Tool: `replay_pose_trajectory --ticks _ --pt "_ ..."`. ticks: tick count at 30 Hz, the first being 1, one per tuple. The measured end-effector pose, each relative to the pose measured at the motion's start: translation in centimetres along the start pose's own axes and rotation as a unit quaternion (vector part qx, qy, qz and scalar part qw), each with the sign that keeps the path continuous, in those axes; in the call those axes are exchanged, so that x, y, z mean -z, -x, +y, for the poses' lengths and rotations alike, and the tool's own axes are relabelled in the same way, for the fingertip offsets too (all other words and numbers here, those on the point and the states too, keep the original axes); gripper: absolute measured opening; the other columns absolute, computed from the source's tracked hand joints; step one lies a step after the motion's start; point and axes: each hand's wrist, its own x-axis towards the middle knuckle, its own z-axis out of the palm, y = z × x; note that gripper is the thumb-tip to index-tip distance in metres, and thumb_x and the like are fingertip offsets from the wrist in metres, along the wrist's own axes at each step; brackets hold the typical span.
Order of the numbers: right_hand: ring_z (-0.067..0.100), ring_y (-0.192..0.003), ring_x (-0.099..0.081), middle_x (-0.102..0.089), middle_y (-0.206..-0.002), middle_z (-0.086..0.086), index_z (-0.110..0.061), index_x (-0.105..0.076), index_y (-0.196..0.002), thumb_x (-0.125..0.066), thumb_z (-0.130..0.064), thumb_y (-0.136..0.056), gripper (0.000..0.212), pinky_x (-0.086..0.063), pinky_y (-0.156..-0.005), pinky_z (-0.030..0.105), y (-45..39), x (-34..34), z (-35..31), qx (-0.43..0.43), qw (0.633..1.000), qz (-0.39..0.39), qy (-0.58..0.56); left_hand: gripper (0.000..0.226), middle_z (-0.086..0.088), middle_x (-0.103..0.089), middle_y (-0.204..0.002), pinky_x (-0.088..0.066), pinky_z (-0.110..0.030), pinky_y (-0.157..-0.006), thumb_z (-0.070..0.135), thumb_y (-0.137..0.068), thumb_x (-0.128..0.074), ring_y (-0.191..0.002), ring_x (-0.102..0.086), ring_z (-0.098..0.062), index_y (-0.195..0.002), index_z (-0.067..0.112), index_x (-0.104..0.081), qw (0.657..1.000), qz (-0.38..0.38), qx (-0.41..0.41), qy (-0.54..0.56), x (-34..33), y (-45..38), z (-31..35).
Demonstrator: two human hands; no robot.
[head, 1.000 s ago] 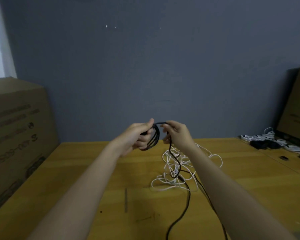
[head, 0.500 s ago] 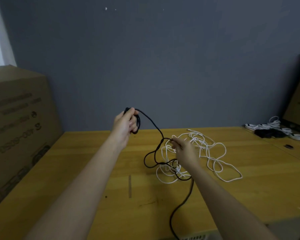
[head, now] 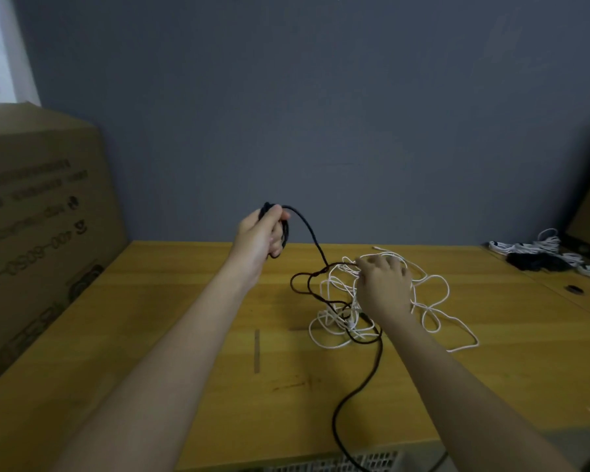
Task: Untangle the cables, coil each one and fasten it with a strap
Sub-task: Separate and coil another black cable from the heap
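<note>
Closest to the camera, the black cable [head: 358,386] runs up from the near edge of the wooden table [head: 184,386] and snakes into a messy tangle of white cable [head: 433,301] sitting mid-table. The right hand [head: 384,287] is down on that tangle, fingers curled in among the white loops right where the black line crosses, though I can't tell exactly which strand its grip has. Further back and up off the table, the left hand [head: 261,235] has its grip clamped round a small coil of the black cable, with the loose run drooping down to the tangle. Big cardboard box [head: 38,233] on the left, and a pile of bundled cables [head: 539,255] far right by the grey wall [head: 321,114].
</note>
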Motion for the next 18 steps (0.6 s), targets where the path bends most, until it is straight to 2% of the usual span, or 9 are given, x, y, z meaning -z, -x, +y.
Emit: replay_pose_trajectory --ticks 3,5,7,9,11,13,14,18 --pt "0.03 -0.141 -0.017 -0.025 -0.154 0.007 -0.022 -0.028 -0.148 -0.05 -0.018 -0.089 0.063 -0.013 -0.112 0.049 0.0 2.0 -2.3 0.044 0.998 0.021 0.039 0.026 0.009 -0.029 -0.044 -0.027 -0.021 -0.043 0.019 -0.104 -0.039 -0.04 -0.026 -0.008 -0.085 0.009 -0.054 0.998 -0.041 -0.005 -0.039 -0.9 0.2 0.6" --pt "0.029 -0.142 -0.01 -0.018 -0.156 0.006 -0.021 -0.027 -0.148 -0.052 -0.021 -0.085 0.068 -0.007 -0.111 0.047 0.3 2.9 -4.2 0.054 0.998 0.028 -0.012 0.026 0.009 -0.029 -0.044 -0.028 -0.02 -0.043 0.019 -0.103 -0.039 -0.04 -0.026 -0.008 -0.086 0.009 -0.055 0.997 -0.059 -0.008 -0.051 -1.3 0.3 0.8" --pt "0.027 -0.137 -0.019 -0.033 -0.148 0.005 -0.017 -0.042 -0.139 -0.051 -0.025 -0.082 0.058 -0.009 -0.106 0.043 0.8 3.3 -5.8 0.064 0.989 0.067 -0.113 0.025 0.009 -0.029 -0.043 -0.028 -0.02 -0.043 0.019 -0.103 -0.04 -0.039 -0.026 -0.008 -0.085 0.009 -0.054 0.996 -0.069 -0.012 -0.052 -1.6 0.5 0.9" --pt "0.02 -0.123 -0.038 -0.056 -0.126 0.0 -0.017 -0.056 -0.121 -0.048 -0.026 -0.088 0.035 -0.02 -0.099 0.037 1.2 2.8 -6.9 0.086 0.969 0.107 -0.206 0.026 0.009 -0.028 -0.043 -0.028 -0.021 -0.043 0.02 -0.103 -0.04 -0.039 -0.025 -0.008 -0.085 0.009 -0.054 0.997 -0.067 -0.009 -0.034 -1.6 0.6 1.1" --pt "0.008 -0.098 -0.053 -0.066 -0.101 -0.006 -0.018 -0.062 -0.108 -0.045 -0.022 -0.099 0.02 -0.034 -0.086 0.027 1.6 2.4 -7.3 0.096 0.923 0.049 -0.369 0.027 0.008 -0.027 -0.043 -0.027 -0.021 -0.043 0.022 -0.103 -0.04 -0.038 -0.025 -0.008 -0.084 0.01 -0.054 0.998 -0.064 0.0 -0.005 -1.4 0.7 1.3" --pt "0.002 -0.071 -0.055 -0.066 -0.085 -0.007 -0.019 -0.063 -0.103 -0.043 -0.021 -0.102 0.02 -0.041 -0.067 0.02 1.7 2.3 -7.1 0.082 0.865 -0.019 -0.495 0.03 0.007 -0.026 -0.043 -0.026 -0.02 -0.041 0.026 -0.103 -0.039 -0.037 -0.023 -0.008 -0.081 0.01 -0.052 0.997 -0.074 0.016 0.019 -0.9 0.8 1.8" --pt "0.003 -0.065 -0.054 -0.064 -0.08 -0.005 -0.021 -0.063 -0.101 -0.044 -0.022 -0.101 0.019 -0.041 -0.063 0.02 1.5 2.3 -6.8 0.062 0.856 -0.014 -0.513 0.032 0.007 -0.026 -0.043 -0.026 -0.02 -0.041 0.028 -0.103 -0.039 -0.037 -0.022 -0.008 -0.079 0.011 -0.051 0.996 -0.086 0.024 0.025 -0.5 0.9 1.9" --pt "0.007 -0.065 -0.054 -0.061 -0.074 -0.009 -0.023 -0.067 -0.102 -0.05 -0.027 -0.099 0.018 -0.043 -0.059 0.029 -0.7 2.8 -5.4 -0.047 0.842 0.116 -0.524 0.031 0.008 -0.025 -0.043 -0.022 -0.023 -0.043 0.029 -0.099 -0.041 -0.036 -0.019 -0.007 -0.072 0.013 -0.046 0.983 -0.175 0.054 0.021 1.1 1.8 2.1"
